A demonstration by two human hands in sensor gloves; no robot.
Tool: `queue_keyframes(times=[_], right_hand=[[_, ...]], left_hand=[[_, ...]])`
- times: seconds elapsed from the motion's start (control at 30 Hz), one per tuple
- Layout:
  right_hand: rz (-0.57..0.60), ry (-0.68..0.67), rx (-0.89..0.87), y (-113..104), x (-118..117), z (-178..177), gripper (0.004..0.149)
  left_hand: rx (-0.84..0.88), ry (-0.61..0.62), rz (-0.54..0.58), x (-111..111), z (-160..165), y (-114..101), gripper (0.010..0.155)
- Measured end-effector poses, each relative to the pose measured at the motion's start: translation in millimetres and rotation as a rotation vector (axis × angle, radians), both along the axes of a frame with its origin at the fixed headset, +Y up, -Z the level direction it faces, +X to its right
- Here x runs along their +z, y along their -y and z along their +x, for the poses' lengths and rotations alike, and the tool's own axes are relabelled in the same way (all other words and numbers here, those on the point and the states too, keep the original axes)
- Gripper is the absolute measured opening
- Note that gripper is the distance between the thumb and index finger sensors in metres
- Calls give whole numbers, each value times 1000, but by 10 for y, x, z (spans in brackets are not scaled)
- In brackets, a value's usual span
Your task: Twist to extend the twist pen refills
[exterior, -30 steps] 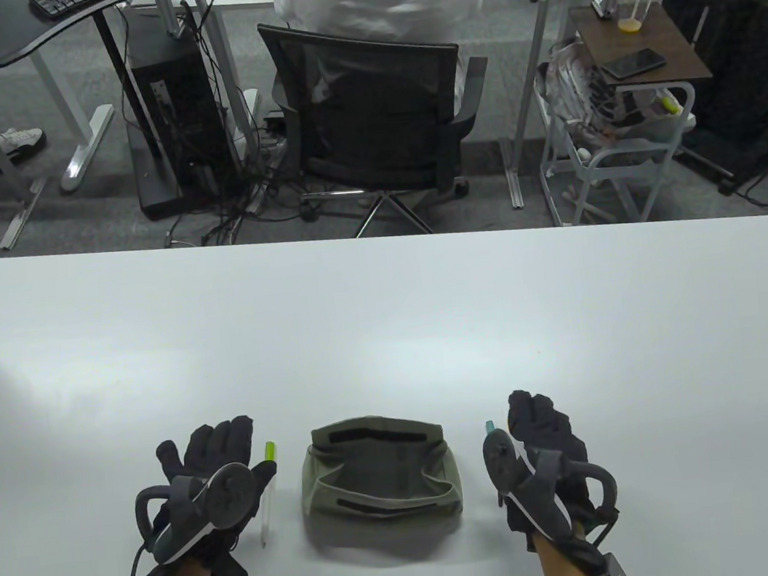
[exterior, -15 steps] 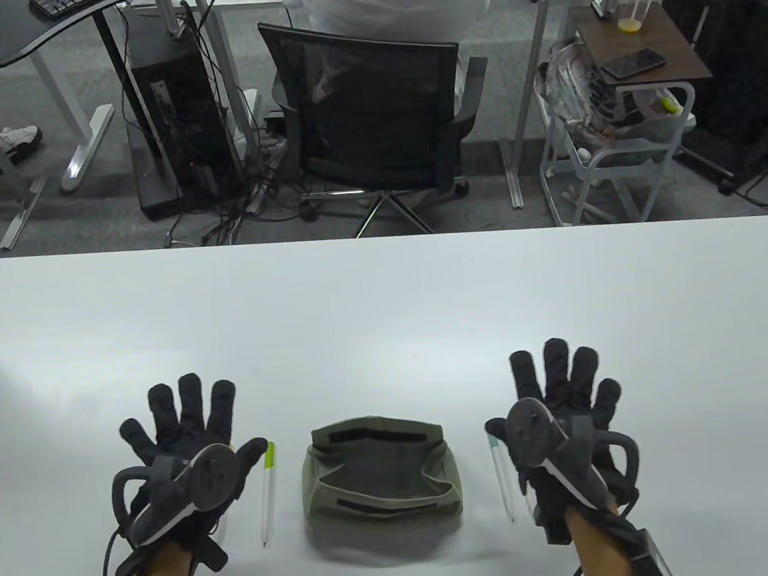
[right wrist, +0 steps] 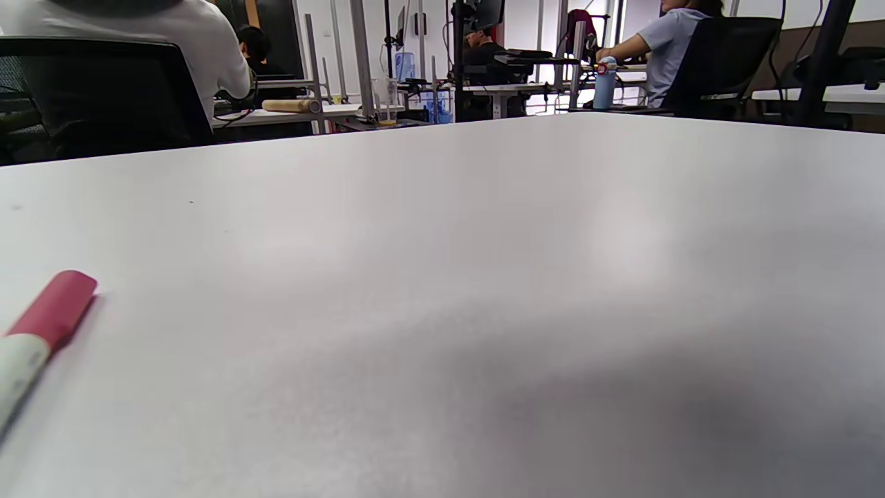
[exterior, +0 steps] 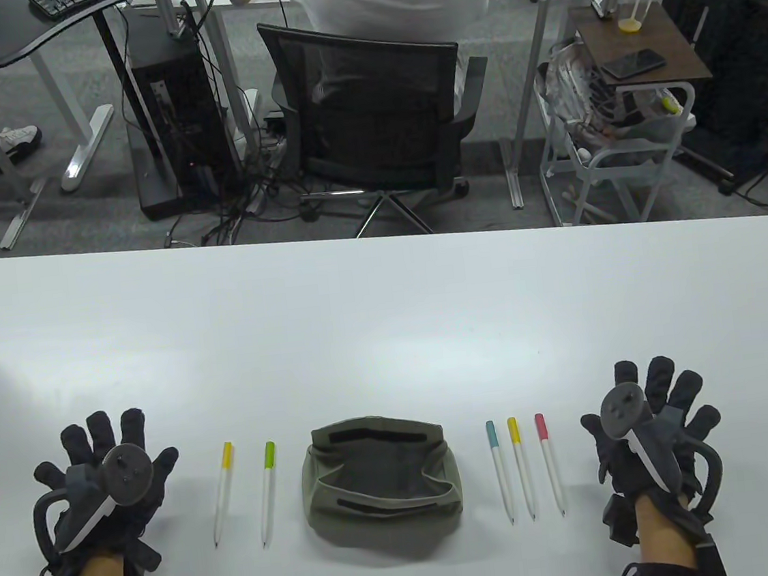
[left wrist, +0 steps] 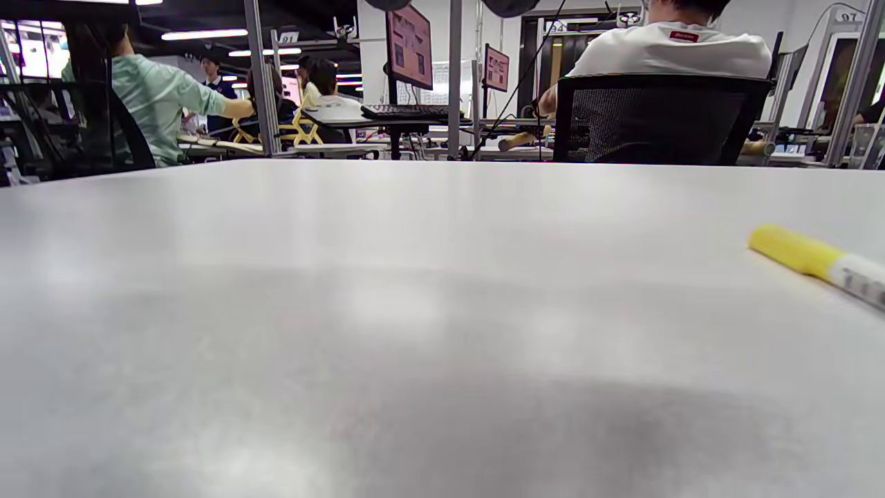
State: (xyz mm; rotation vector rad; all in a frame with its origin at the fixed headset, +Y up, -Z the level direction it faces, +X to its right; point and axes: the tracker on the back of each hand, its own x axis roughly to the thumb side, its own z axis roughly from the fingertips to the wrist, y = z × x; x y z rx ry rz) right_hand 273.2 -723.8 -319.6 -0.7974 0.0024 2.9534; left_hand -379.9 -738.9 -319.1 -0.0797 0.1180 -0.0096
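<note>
Several white twist pens lie on the white table, tips toward me. Left of the pouch lie a yellow-capped pen and a green-capped pen. Right of it lie a teal-capped pen, a yellow-capped pen and a pink-capped pen. My left hand rests flat, fingers spread, left of the pens and holds nothing. My right hand rests flat, fingers spread, right of the pens and holds nothing. The left wrist view shows the yellow pen; the right wrist view shows the pink pen.
An olive fabric pouch lies open between the two pen groups near the front edge. Beyond the table's far edge stand an office chair with a seated person, desks and a small cart.
Both hands opened from closed over the pens, then slid outward to the table's sides. That uncovered the pens they hid, now lying in two rows beside the pouch.
</note>
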Motion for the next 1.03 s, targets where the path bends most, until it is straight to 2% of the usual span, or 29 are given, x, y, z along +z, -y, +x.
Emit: queue_keyframes(times=[0.43,0.93,1.03], right_hand=[[-14,-26,35,-6,36,-63,85],[40,6,15,-56,81,-20,84],[22,-2,31,-32,80,-38,84]], left_hand=[[4,22,-2,-17,104,3,84],[7,18,-3,8,82,-8,84],[20,17,-5,7,75,1,84]])
